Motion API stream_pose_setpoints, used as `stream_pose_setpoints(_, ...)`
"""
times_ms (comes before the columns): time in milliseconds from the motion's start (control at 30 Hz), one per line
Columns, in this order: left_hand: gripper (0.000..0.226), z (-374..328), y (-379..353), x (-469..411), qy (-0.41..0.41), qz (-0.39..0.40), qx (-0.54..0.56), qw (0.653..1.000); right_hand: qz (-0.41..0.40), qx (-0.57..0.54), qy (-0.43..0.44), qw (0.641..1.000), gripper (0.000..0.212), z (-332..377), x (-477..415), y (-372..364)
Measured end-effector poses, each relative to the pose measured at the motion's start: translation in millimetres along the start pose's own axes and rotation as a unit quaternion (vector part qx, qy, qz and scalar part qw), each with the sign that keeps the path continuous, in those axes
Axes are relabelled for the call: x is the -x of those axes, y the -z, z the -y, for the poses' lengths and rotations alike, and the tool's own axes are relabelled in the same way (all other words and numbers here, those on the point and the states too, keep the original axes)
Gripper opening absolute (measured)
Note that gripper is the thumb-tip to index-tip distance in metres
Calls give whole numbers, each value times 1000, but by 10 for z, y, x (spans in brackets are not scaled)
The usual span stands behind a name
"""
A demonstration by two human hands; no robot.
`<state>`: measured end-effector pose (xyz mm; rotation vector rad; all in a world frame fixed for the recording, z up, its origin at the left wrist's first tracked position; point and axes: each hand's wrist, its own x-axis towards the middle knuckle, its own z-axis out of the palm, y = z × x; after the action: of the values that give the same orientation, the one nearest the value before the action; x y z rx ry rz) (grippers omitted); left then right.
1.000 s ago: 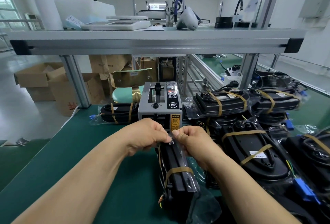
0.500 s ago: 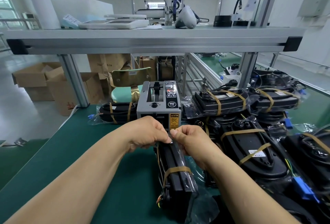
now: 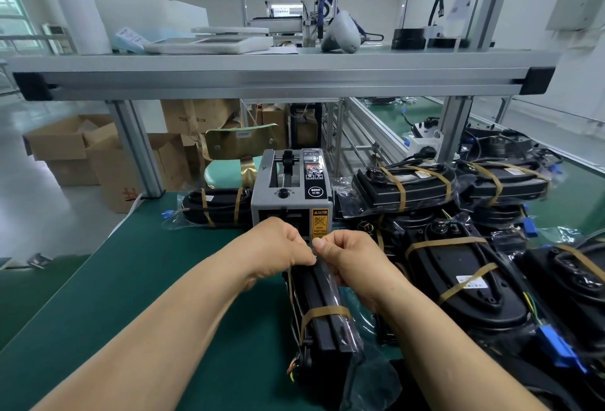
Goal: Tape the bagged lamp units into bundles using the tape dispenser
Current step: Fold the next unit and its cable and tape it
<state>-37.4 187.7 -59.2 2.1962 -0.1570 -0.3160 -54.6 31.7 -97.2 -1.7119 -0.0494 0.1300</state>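
A black lamp unit in a clear bag (image 3: 322, 319) stands on edge on the green mat, one brown tape band around its near part. My left hand (image 3: 281, 247) and my right hand (image 3: 347, 253) meet at its far end, each pinching the bag or a tape strip there; which one I cannot tell. Just behind the hands stands the grey tape dispenser (image 3: 291, 194), its outlet hidden by my left hand.
Several taped lamp bundles (image 3: 458, 276) pile up on the right, another (image 3: 219, 206) lies left of the dispenser. An aluminium shelf (image 3: 281, 73) spans overhead on posts. Cardboard boxes (image 3: 82, 148) sit on the floor beyond the mat's left edge (image 3: 108, 240).
Both hands stay pinched together at the unit's far end, with only small shifts. The view has tilted slightly.
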Motion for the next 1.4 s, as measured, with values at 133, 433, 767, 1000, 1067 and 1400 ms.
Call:
stream_pose_setpoints(133,25,74,-145,62,15,-53,39,998,1,-5,3,1000,27,-5,9,13)
stream_pose_setpoints(433,14,198,-201,63,0,-76,141,987,-12,0,3,1000,30,27,41,22)
stream_pose_setpoints(767,15,292,-225,88,66,-40,299,951,-29,31,5,999,24,-13,22,-2)
stream_pose_setpoints(1000,16,315,-399,139,47,-140,306,941,-58,134,-29,989,31,73,73,-73)
stream_pose_setpoints(1067,17,325,-398,154,33,-141,287,947,-58,227,-37,972,27,169,68,-98)
stream_pose_setpoints(1400,64,699,-140,348,-107,-150,-4,983,-28,369,34,928,6,353,255,2)
